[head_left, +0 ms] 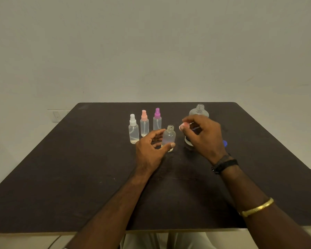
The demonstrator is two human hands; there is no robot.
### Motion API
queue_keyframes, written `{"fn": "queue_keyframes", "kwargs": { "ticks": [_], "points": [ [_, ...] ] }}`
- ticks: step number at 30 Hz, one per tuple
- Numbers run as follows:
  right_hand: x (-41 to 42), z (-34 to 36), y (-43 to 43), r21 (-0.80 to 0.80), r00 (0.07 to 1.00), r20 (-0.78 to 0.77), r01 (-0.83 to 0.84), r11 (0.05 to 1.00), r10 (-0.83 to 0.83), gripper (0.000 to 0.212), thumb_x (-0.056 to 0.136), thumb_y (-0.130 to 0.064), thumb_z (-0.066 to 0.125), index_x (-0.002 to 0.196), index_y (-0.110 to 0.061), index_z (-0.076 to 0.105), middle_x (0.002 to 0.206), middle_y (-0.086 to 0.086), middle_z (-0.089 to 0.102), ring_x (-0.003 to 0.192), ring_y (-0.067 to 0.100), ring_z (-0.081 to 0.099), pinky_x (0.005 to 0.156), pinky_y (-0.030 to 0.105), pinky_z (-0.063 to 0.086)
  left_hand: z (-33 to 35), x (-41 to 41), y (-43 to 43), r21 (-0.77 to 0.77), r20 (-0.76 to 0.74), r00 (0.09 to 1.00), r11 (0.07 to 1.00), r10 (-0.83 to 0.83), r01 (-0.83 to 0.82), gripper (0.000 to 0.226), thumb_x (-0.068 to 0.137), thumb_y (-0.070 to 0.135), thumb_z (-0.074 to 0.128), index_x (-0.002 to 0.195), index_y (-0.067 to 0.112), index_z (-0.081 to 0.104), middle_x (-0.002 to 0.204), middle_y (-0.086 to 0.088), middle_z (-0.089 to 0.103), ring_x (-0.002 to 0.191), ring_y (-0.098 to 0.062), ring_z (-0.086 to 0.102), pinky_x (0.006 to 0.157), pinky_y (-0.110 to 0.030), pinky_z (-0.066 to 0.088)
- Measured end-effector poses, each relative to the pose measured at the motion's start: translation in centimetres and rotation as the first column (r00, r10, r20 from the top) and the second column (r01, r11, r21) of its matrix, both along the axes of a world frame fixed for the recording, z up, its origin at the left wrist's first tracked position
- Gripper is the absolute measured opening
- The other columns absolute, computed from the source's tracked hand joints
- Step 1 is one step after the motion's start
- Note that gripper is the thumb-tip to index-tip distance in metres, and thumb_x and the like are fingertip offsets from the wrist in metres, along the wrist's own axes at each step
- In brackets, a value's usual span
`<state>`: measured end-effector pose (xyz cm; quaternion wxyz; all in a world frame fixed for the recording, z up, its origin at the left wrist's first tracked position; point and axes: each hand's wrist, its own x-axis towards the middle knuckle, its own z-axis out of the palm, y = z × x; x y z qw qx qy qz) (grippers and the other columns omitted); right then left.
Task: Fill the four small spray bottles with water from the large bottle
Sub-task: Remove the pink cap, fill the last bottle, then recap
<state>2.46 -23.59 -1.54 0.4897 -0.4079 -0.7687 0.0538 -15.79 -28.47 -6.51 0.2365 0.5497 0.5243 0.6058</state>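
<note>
- Small bottle [169,137], uncapped, stands on the desk [79,159]; our left hand [151,150] grips it.
- Our right hand [203,139] pinches a spray cap [184,125], just in front of the open large bottle [199,112].

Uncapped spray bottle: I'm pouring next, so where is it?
Head view, mid-table: the uncapped spray bottle stands held by the left hand, right of the purple-topped bottle, left of the large bottle.

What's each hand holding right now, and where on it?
Left hand holds the uncapped small bottle by its body, thumb low on the front. Right hand pinches a pale spray cap by its head, at the fingertips.
</note>
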Motion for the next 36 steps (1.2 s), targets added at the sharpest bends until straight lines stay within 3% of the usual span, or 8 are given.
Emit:
{"fn": "queue_keyframes", "kwargs": {
  "ticks": [5, 13, 18, 21, 26, 31, 33, 36],
  "points": [
    [-1.1, 1.3, -0.5, 0.073, 0.996, -0.046, -0.071, 0.995, 0.075, 0.015, 0.093, -0.023, 0.077, 0.105, -0.015, 0.075, 0.099, -0.008, 0.073, 0.086, 0.003, 0.067, 0.072, 0.010, 0.052, -0.1, 0.0, 0.0, -0.005, -0.008, 1.000, 1.000, -0.010, 0.010, 0.057, 0.075, 0.022, 0.091, 0.127, 0.017, 0.068, 0.114, 0.010, 0.071, 0.105, -0.003, 0.071, 0.087, -0.020, 0.059],
    [-1.5, 1.0, 0.1, 0.058, 0.985, 0.065, -0.163, 0.985, 0.160, 0.020, 0.093, -0.019, 0.074, 0.113, -0.015, 0.076, 0.110, -0.001, 0.076, 0.098, 0.003, 0.067, 0.089, 0.016, 0.055, -0.3, 0.0, 0.0, -0.007, -0.010, 1.000, 1.000, -0.015, 0.015, 0.058, 0.074, 0.023, 0.092, 0.126, 0.015, 0.069, 0.115, 0.005, 0.074, 0.103, -0.004, 0.072, 0.087, -0.023, 0.061],
    [-1.5, 1.0, -0.3, 0.079, 0.985, 0.015, -0.171, 0.982, 0.170, 0.028, 0.095, -0.018, 0.073, 0.123, -0.017, 0.072, 0.109, -0.002, 0.074, 0.097, 0.007, 0.067, 0.085, 0.021, 0.057, -0.2, 0.0, 0.0, -0.001, -0.005, 1.000, 1.000, -0.019, 0.019, 0.058, 0.074, 0.022, 0.091, 0.127, 0.014, 0.068, 0.114, 0.006, 0.074, 0.104, -0.003, 0.071, 0.087, -0.022, 0.060],
    [-1.7, 1.2, -0.5, 0.100, 0.983, -0.057, -0.168, 0.981, 0.174, 0.030, 0.098, -0.019, 0.070, 0.128, -0.017, 0.071, 0.103, 0.001, 0.070, 0.097, 0.010, 0.065, 0.083, 0.015, 0.051, -0.3, 0.0, 0.0, 0.002, 0.003, 1.000, 1.000, -0.016, 0.016, 0.059, 0.073, 0.022, 0.092, 0.127, 0.012, 0.069, 0.116, 0.002, 0.075, 0.103, -0.005, 0.072, 0.087, -0.025, 0.061],
    [-1.9, 1.3, -0.6, 0.149, 0.988, -0.106, -0.099, 0.984, 0.115, 0.013, 0.095, -0.015, 0.074, 0.106, -0.011, 0.078, 0.099, 0.002, 0.067, 0.092, 0.009, 0.064, 0.078, 0.014, 0.051, -0.2, 0.0, 0.1, 0.011, -0.002, 1.000, 1.000, -0.015, 0.015, 0.059, 0.073, 0.024, 0.092, 0.127, 0.013, 0.069, 0.116, 0.003, 0.075, 0.103, -0.005, 0.072, 0.087, -0.025, 0.061],
    [-2.2, 1.3, -0.9, 0.141, 0.970, -0.215, -0.080, 0.987, 0.109, 0.012, 0.088, -0.010, 0.079, 0.088, -0.007, 0.067, 0.092, 0.003, 0.068, 0.082, 0.012, 0.067, 0.072, 0.020, 0.056, -0.1, 0.0, 0.1, 0.008, -0.007, 1.000, 1.000, -0.020, 0.020, 0.058, 0.074, 0.025, 0.091, 0.127, 0.015, 0.068, 0.116, 0.005, 0.073, 0.106, -0.005, 0.071, 0.086, -0.021, 0.060],
    [-2.3, 1.2, -1.0, 0.114, 0.966, -0.232, -0.092, 0.989, 0.117, 0.011, 0.090, -0.010, 0.076, 0.096, -0.008, 0.068, 0.092, 0.002, 0.069, 0.083, 0.011, 0.067, 0.073, 0.022, 0.058, -0.1, 0.0, 0.1, 0.004, -0.004, 1.000, 1.000, -0.022, 0.022, 0.059, 0.074, 0.026, 0.091, 0.127, 0.016, 0.068, 0.117, 0.006, 0.073, 0.106, -0.005, 0.071, 0.086, -0.020, 0.060],
    [-2.4, 1.2, -1.0, 0.116, 0.976, -0.185, -0.092, 0.989, 0.112, 0.027, 0.094, -0.008, 0.071, 0.121, -0.011, 0.071, 0.100, 0.001, 0.069, 0.090, 0.009, 0.065, 0.079, 0.016, 0.054, -0.1, 0.0, 0.0, 0.003, -0.004, 1.000, 1.000, -0.024, 0.024, 0.059, 0.074, 0.026, 0.091, 0.127, 0.016, 0.068, 0.115, 0.009, 0.072, 0.105, -0.003, 0.071, 0.084, -0.019, 0.059]
  ]
}}
